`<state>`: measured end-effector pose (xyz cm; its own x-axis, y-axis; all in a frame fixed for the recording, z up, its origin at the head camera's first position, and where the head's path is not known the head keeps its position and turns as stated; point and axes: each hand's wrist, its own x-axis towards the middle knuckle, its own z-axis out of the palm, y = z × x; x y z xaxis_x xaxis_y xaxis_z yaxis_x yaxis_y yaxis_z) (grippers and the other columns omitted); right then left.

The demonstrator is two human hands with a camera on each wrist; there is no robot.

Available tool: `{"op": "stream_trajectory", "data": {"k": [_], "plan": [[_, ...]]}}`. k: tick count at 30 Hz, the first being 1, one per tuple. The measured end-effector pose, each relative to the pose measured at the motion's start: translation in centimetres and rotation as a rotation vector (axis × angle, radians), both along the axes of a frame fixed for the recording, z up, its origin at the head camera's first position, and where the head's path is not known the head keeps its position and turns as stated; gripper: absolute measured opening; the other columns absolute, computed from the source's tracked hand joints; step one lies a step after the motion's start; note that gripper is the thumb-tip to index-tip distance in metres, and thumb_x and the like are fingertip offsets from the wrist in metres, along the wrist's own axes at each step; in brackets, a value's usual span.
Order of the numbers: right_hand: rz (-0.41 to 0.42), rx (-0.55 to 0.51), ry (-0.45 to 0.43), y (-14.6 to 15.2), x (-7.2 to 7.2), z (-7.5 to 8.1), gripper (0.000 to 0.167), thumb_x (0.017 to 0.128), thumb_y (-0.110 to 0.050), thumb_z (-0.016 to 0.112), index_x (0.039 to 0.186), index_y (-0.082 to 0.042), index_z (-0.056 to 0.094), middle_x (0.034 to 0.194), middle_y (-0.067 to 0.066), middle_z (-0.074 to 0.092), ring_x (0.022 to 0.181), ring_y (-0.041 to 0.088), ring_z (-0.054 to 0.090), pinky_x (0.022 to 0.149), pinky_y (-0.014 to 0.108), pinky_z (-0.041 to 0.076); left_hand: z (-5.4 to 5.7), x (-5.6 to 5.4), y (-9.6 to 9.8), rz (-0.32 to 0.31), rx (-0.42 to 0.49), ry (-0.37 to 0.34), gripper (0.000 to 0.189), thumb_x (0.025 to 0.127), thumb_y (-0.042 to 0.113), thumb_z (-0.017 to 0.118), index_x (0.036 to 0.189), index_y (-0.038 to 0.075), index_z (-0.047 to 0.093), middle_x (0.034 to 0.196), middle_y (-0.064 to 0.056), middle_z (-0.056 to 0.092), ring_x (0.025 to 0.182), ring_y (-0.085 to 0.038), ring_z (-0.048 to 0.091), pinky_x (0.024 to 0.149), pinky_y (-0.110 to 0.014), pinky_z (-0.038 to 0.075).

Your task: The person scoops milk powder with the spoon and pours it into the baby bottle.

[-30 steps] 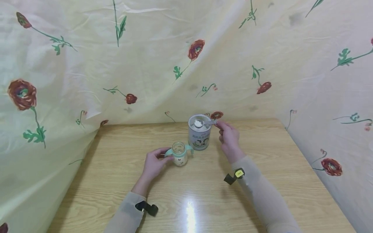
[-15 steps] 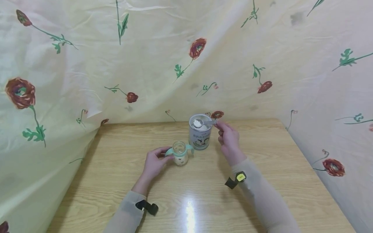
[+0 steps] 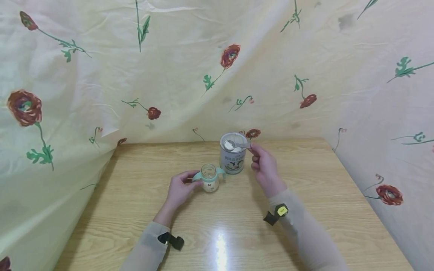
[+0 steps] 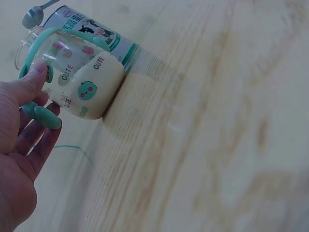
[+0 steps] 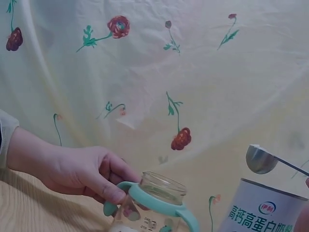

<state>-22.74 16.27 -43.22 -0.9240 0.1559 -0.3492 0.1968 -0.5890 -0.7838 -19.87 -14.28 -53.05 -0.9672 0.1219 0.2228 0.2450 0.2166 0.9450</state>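
Observation:
My left hand (image 3: 179,191) grips one green handle of a clear baby bottle (image 3: 210,185). The bottle stands uncapped on the table, and the left wrist view shows a whitish fill in its lower part. Just behind it, slightly to the right, stands an open milk powder can (image 3: 232,162). My right hand (image 3: 266,167) pinches the handle end of a metal measuring spoon (image 5: 261,160). White powder sits in the spoon's bowl, which hovers over the can's mouth. Only a sliver of the right hand appears in the right wrist view.
The wooden table (image 3: 135,169) carries the bottle and can. A floral cloth (image 3: 176,75) hangs behind the table's back edge, close to the can, and also runs along both sides.
My right hand has shifted slightly left and down with the powder-filled spoon, which stays over the can. The left hand and the bottle hold still.

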Motion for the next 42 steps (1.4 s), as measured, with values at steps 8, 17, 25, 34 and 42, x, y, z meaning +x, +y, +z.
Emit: {"op": "stream_trajectory", "data": {"k": [8, 17, 25, 34, 42], "plan": [[0.027, 0.065, 0.02, -1.0, 1.5, -0.1, 0.009, 0.107, -0.019, 0.069, 0.108, -0.011, 0.073, 0.09, -0.005, 0.068, 0.07, 0.005, 0.04, 0.051, 0.014, 0.029, 0.1, 0.0, 0.1, 0.007, 0.012, -0.015, 0.034, 0.088, 0.012, 0.09, 0.12, 0.01, 0.081, 0.117, -0.004, 0.079, 0.111, -0.022, 0.071, 0.096, -0.04, 0.06], [0.032, 0.12, 0.02, -2.5, 2.8, -1.1, 0.007, 0.106, -0.019, 0.07, 0.105, -0.012, 0.07, 0.091, -0.006, 0.065, 0.07, 0.004, 0.041, 0.052, 0.014, 0.032, 0.0, -0.2, 0.1, 0.005, 0.001, -0.002, 0.035, 0.087, 0.012, 0.091, 0.121, 0.01, 0.081, 0.117, -0.004, 0.079, 0.111, -0.023, 0.072, 0.095, -0.041, 0.061], [0.04, 0.153, 0.014, -3.2, 3.1, -1.8, 0.017, 0.103, -0.022, 0.074, 0.113, -0.009, 0.07, 0.092, -0.006, 0.064, 0.071, 0.004, 0.043, 0.054, 0.014, 0.032, 0.2, -0.1, 0.1, 0.005, 0.0, -0.003, 0.037, 0.086, 0.011, 0.092, 0.121, 0.009, 0.08, 0.117, -0.004, 0.079, 0.111, -0.022, 0.072, 0.095, -0.039, 0.06], [0.005, 0.25, 0.067, -4.1, 3.3, -2.6, 0.027, 0.101, -0.022, 0.077, 0.119, -0.002, 0.073, 0.093, -0.007, 0.064, 0.078, 0.008, 0.045, 0.059, 0.016, 0.033, 0.3, -0.1, 0.1, 0.004, 0.002, -0.031, 0.037, 0.086, 0.01, 0.091, 0.121, 0.009, 0.08, 0.117, -0.005, 0.079, 0.111, -0.023, 0.072, 0.097, -0.04, 0.059], [-0.052, 0.411, 0.142, -4.9, 3.5, -2.9, 0.024, 0.098, -0.024, 0.081, 0.117, -0.008, 0.078, 0.1, -0.008, 0.073, 0.088, 0.01, 0.053, 0.069, 0.021, 0.039, 0.3, -0.3, 0.1, 0.003, 0.004, -0.032, 0.037, 0.085, 0.011, 0.092, 0.12, 0.01, 0.08, 0.117, -0.004, 0.079, 0.111, -0.023, 0.072, 0.097, -0.041, 0.06]]}}
